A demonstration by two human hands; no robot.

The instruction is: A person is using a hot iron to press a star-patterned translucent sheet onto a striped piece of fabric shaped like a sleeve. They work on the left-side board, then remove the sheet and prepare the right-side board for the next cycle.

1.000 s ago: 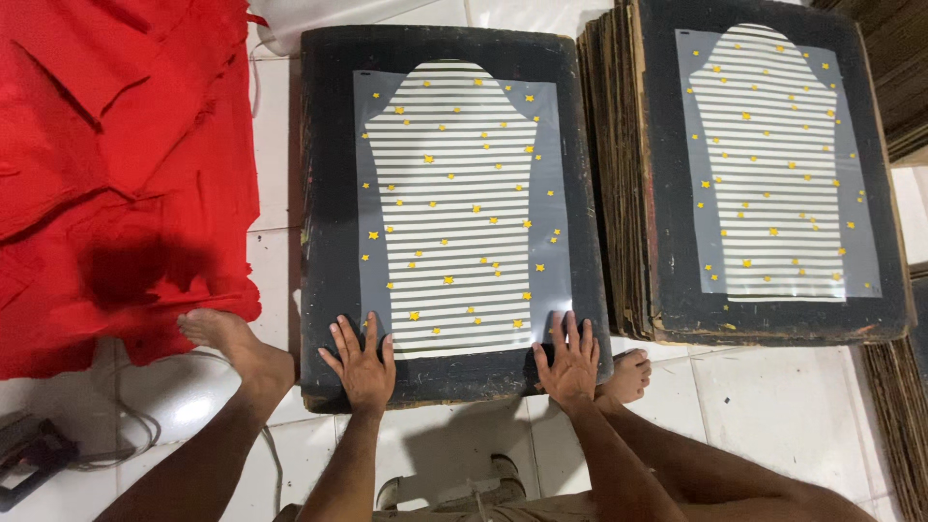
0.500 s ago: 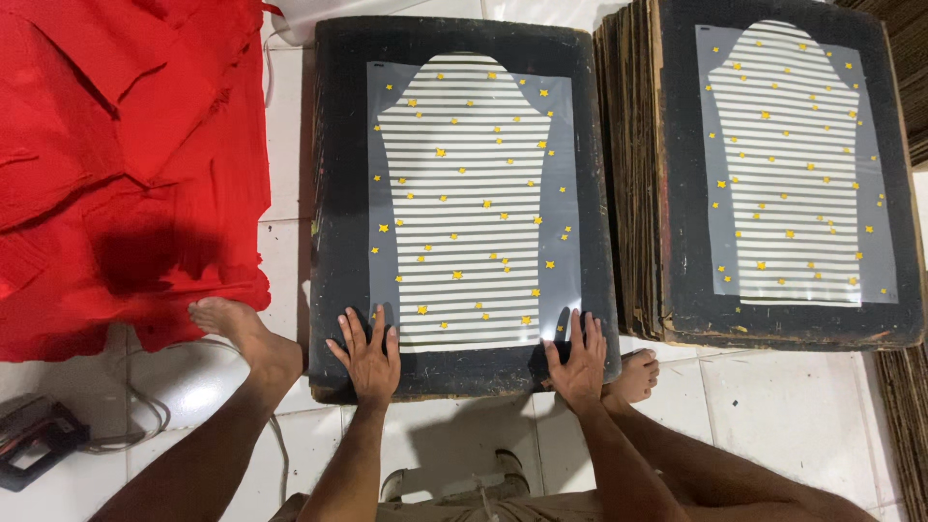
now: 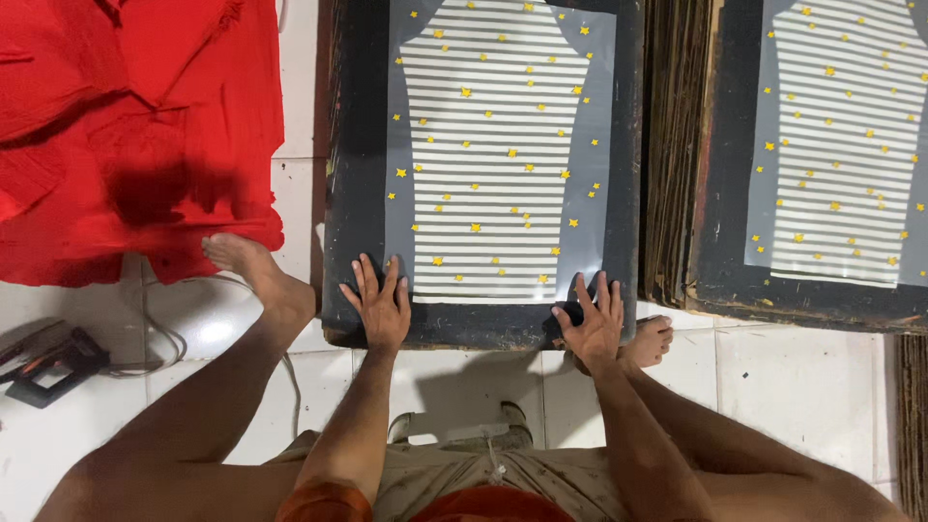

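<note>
1. Nearest to the camera are the person's two forearms and bent bare legs, above a white tiled floor (image 3: 822,387).
2. The left hand (image 3: 379,304) lies flat, palm down, on the near edge of a dark board (image 3: 356,174). Its fingers (image 3: 372,275) are spread and released; they grasp nothing, and their tips touch the lower left corner of a transparent film (image 3: 599,145).
3. The right hand (image 3: 592,324) lies also on the near edge of the board, at the lower right corner of the film. Its fingers are spread and mostly open; I cannot tell if the thumb pinches the corner of the film.
4. The film covers the middle of the board. It has a print of grey and white stripes with small yellow stars (image 3: 476,228), in the shape of a garment piece.
5. The left foot (image 3: 253,271) stands just beside the left edge of the board, with the toes touching a red cloth (image 3: 126,126). The right foot (image 3: 650,340) is just beside the right hand.
6. On the floor at the left lies a dark tool with a cable (image 3: 53,362).
7. To the right, a stack of boards (image 3: 677,155) carries a second striped film (image 3: 841,145).
</note>
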